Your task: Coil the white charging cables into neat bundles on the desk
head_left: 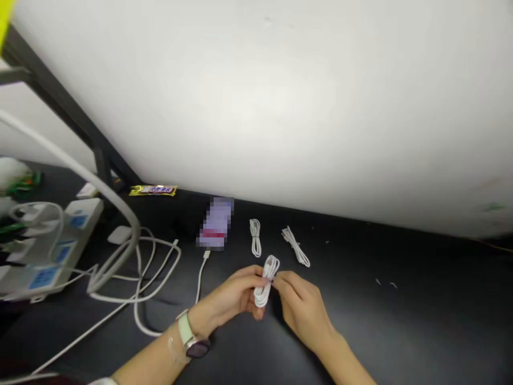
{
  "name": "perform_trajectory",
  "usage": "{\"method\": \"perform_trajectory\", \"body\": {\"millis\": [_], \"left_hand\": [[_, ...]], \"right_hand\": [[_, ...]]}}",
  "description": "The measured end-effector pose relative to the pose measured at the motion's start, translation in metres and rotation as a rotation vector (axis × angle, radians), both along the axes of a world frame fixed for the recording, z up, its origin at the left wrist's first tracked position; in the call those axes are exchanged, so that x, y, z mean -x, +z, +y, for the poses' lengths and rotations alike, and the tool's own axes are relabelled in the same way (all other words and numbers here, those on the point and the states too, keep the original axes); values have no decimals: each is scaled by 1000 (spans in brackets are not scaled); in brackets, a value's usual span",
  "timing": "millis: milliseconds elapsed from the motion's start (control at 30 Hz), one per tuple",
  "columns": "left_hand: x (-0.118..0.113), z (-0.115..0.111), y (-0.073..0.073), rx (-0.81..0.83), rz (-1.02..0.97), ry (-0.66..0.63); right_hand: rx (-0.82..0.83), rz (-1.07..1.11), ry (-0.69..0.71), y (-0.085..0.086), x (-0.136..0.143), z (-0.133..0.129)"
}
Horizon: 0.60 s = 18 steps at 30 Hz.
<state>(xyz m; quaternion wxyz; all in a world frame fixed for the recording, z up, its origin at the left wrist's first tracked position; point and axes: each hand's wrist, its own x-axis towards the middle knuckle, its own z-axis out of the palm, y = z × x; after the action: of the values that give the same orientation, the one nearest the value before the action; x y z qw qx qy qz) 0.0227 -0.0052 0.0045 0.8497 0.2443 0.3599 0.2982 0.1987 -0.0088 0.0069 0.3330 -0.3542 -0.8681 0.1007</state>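
Observation:
A coiled white cable (262,294) is gripped by my left hand (240,294), thumb across the middle of the bundle. Close against the coil's right side, the fingers of my right hand (300,302) are pinched together at its waist; what lies between the fingertips is too small to make out. Beyond my hands, two more white cables lie bundled on the black table: one cable bundle (255,238) with a dark tie around its middle, and another cable bundle (296,247) slanting to the right.
A pixelated phone (216,223) with a white charging cable (201,272) plugged in lies left of the bundles. Farther left are a yellow-wrapped snack (154,190), loose white cords (138,289) and a power strip (78,235). Small white scraps (387,283) lie at right, a white wall behind.

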Motion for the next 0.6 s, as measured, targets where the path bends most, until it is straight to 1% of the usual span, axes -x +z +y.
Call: {"method": "perform_trajectory", "body": {"millis": [33, 67, 133, 233, 367, 433, 500, 533, 600], "left_hand": [[0, 0, 0, 9, -26, 0], [0, 1, 0, 15, -50, 6], [0, 1, 2, 9, -81, 30], [-1, 1, 5, -30, -109, 70], [0, 1, 9, -74, -117, 53], [0, 0, 9, -113, -106, 22], [0, 0, 7, -176, -64, -15], [0, 0, 6, -210, -29, -31], [-1, -1, 3, -279, 58, -54]], "right_hand": [[9, 26, -7, 0, -1, 1], [53, 73, -12, 0, -1, 1], [184, 203, -27, -1, 0, 0], [380, 369, -90, 0, 4, -4], [615, 503, -125, 3, 8, -8], [680, 563, -133, 5, 8, -9], [646, 573, -159, 7, 6, -8], [581, 555, -176, 7, 5, -8], [402, 471, -189, 8, 2, -8]]}}
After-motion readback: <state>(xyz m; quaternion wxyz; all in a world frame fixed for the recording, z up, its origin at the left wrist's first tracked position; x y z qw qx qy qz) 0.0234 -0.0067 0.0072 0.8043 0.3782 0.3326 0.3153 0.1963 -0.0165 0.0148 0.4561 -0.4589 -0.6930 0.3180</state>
